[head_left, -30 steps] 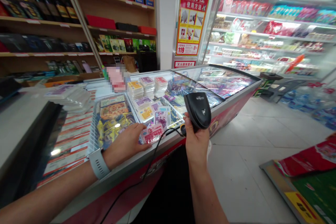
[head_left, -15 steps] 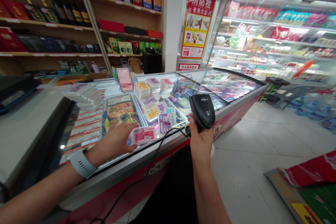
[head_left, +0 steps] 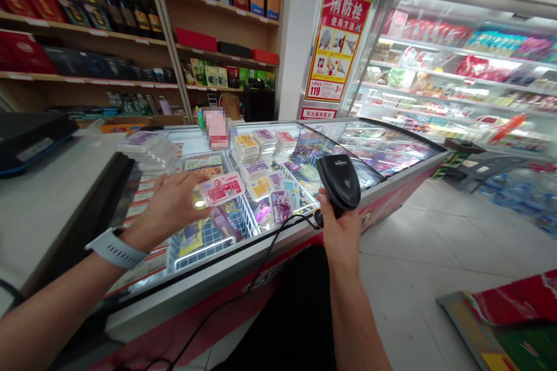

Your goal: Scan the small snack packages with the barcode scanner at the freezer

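Observation:
My left hand (head_left: 176, 200), with a pale watch strap on the wrist, grips a clear plastic pack with a pink-red label (head_left: 223, 188) above the freezer's glass top. My right hand (head_left: 339, 229) is wrapped round the handle of a black barcode scanner (head_left: 339, 182), its head up and its cable curving down to the left. Between the hands, purple- and yellow-labelled packs (head_left: 260, 186) lie on the freezer beside a purple pack (head_left: 281, 206). Stacks of similar packs (head_left: 246, 148) stand behind them. Another stack (head_left: 148, 151) sits at the left end.
The chest freezer (head_left: 404, 179) runs away to the right. A counter (head_left: 56, 185) with a black device (head_left: 35, 139) is at the left. Bottle shelves (head_left: 96, 32) stand behind, a lit chiller (head_left: 461, 81) at the right, and a low display (head_left: 483, 330) at the lower right.
My left hand has lifted the pink-red pack up and to the left, away from the freezer's front edge. The view has shifted slightly; my right hand still holds the scanner.

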`<state>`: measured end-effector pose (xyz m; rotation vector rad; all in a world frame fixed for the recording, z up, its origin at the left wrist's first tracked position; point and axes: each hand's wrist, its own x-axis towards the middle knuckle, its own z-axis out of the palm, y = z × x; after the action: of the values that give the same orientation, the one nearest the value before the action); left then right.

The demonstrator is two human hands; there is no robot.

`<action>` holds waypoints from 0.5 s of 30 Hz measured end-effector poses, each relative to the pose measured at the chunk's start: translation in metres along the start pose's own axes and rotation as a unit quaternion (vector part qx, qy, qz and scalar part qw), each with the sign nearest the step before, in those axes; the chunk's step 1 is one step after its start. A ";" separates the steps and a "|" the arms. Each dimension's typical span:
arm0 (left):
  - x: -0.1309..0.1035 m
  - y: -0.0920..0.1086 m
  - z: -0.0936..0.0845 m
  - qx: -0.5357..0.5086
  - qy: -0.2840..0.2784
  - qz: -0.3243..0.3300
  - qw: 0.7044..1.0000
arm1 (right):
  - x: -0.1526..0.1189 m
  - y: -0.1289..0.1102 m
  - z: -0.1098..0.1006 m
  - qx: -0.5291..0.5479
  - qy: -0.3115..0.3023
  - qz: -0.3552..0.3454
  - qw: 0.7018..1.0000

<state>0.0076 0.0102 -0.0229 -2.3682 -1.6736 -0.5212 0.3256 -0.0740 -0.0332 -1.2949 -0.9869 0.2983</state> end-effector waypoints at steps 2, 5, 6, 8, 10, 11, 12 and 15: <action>0.005 0.000 -0.007 0.012 0.057 -0.030 0.998 | 0.002 -0.003 0.003 -0.008 -0.016 -0.001 1.000; 0.010 0.000 -0.008 0.016 0.129 -0.058 0.990 | 0.004 -0.015 0.009 -0.038 -0.063 -0.013 0.997; 0.010 -0.001 -0.008 0.017 0.149 -0.063 0.987 | 0.004 -0.020 0.012 -0.054 -0.084 -0.024 0.995; 0.008 -0.002 -0.005 0.028 0.176 -0.072 0.981 | 0.002 -0.033 0.019 -0.082 -0.132 -0.058 0.986; 0.005 -0.004 -0.004 0.045 0.185 -0.082 0.978 | -0.002 -0.044 0.029 -0.104 -0.183 -0.090 0.973; 0.003 -0.005 -0.003 0.052 0.187 -0.087 0.977 | -0.004 -0.049 0.035 -0.115 -0.209 -0.102 0.966; 0.001 -0.006 -0.003 0.056 0.191 -0.091 0.976 | -0.007 -0.053 0.042 -0.128 -0.234 -0.111 0.957; -0.003 -0.012 -0.004 0.058 0.207 -0.105 0.971 | -0.015 -0.061 0.061 -0.169 -0.294 -0.125 0.932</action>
<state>-0.0049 0.0108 -0.0210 -1.8480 -1.7049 -0.8604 0.2520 -0.0623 0.0122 -1.3974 -1.7603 0.3362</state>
